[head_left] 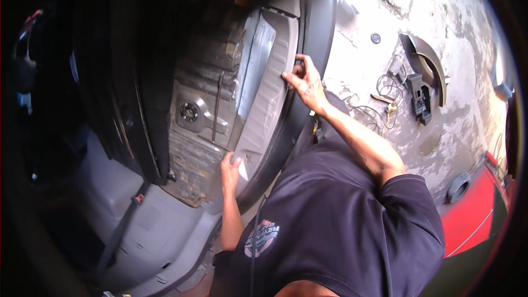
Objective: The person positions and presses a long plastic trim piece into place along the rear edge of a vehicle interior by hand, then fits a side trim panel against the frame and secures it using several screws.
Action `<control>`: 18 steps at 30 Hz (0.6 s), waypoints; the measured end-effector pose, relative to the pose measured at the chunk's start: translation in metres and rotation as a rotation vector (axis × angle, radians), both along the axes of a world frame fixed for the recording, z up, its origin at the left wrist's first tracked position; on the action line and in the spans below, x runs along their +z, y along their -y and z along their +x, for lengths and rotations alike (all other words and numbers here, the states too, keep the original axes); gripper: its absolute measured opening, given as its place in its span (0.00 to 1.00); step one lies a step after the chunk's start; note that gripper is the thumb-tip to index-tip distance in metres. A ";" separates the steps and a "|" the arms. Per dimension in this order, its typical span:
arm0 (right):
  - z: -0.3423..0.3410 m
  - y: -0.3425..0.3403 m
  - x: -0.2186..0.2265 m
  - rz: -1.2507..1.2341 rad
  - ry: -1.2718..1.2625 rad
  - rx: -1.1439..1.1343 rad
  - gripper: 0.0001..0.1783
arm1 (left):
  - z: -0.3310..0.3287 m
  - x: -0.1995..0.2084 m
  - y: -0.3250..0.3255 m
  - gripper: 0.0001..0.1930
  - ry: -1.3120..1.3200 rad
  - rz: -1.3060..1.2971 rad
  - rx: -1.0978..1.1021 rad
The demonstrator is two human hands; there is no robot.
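Evidently, the grey ribbed sill trim panel (pixel 269 91) lies along the edge of the car's cargo floor (pixel 202 166). It looks light and stiff, probably moulded plastic that could crack if bent; holding near both ends seems best. The right hand (pixel 309 85), forearm slanting up-left, pinches its outer edge; the left hand (pixel 231 176) points upward, fingers narrow at its near end, grip unclear.
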State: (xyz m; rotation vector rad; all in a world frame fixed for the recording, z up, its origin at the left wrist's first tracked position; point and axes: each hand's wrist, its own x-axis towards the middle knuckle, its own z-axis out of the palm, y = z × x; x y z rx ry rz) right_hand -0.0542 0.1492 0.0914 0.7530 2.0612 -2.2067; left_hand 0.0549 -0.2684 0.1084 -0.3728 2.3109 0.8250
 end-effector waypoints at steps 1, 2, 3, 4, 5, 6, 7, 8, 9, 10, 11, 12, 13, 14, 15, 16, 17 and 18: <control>0.003 0.002 -0.003 0.002 0.002 -0.006 0.37 | 0.001 0.000 0.007 0.24 0.002 -0.018 -0.024; 0.000 0.002 0.013 -0.092 0.029 0.004 0.35 | 0.008 -0.007 0.024 0.24 0.037 -0.023 -0.016; -0.002 -0.001 0.024 -0.080 0.035 0.030 0.35 | 0.008 -0.009 0.034 0.24 0.079 -0.026 -0.011; -0.001 -0.005 0.028 -0.063 0.046 0.053 0.34 | 0.005 -0.006 0.029 0.24 0.091 -0.043 -0.029; 0.000 -0.005 0.020 -0.092 0.025 0.058 0.34 | 0.005 -0.005 0.021 0.21 0.042 -0.120 -0.062; 0.001 -0.005 0.019 -0.061 0.006 0.046 0.33 | 0.002 0.000 0.012 0.19 -0.012 -0.195 -0.092; 0.000 -0.007 0.011 -0.065 0.006 0.045 0.33 | -0.008 0.003 0.006 0.17 0.055 -0.193 -0.156; -0.001 -0.007 0.002 -0.068 0.005 0.045 0.33 | -0.015 0.005 -0.002 0.17 0.064 -0.209 -0.166; -0.004 -0.010 -0.005 -0.084 0.009 0.037 0.33 | -0.018 0.006 -0.009 0.17 0.019 -0.273 -0.258; -0.007 -0.012 -0.011 -0.084 0.022 0.054 0.33 | -0.022 0.008 -0.018 0.17 -0.025 -0.335 -0.351; -0.009 -0.014 -0.017 -0.084 0.034 0.069 0.33 | -0.026 0.008 -0.024 0.17 0.037 -0.297 -0.282; -0.011 -0.013 -0.021 -0.102 0.038 0.065 0.33 | -0.027 0.007 -0.026 0.17 0.044 -0.315 -0.287; -0.013 -0.012 -0.024 -0.102 -0.019 0.054 0.31 | -0.026 0.005 -0.028 0.17 0.028 -0.365 -0.312; -0.014 -0.012 -0.027 -0.101 -0.076 0.041 0.30 | -0.026 0.004 -0.029 0.17 0.012 -0.415 -0.339; -0.015 -0.011 -0.029 -0.114 -0.070 0.035 0.30 | -0.030 0.007 -0.038 0.19 0.058 -0.460 -0.330; -0.015 -0.013 -0.030 -0.100 -0.062 0.048 0.30 | -0.035 0.010 -0.046 0.19 0.063 -0.470 -0.338; -0.016 -0.015 -0.032 -0.087 -0.054 0.061 0.30 | -0.040 0.014 -0.053 0.19 0.068 -0.438 -0.331; -0.016 -0.016 -0.033 -0.099 -0.046 0.057 0.30 | -0.041 0.016 -0.057 0.20 0.076 -0.408 -0.322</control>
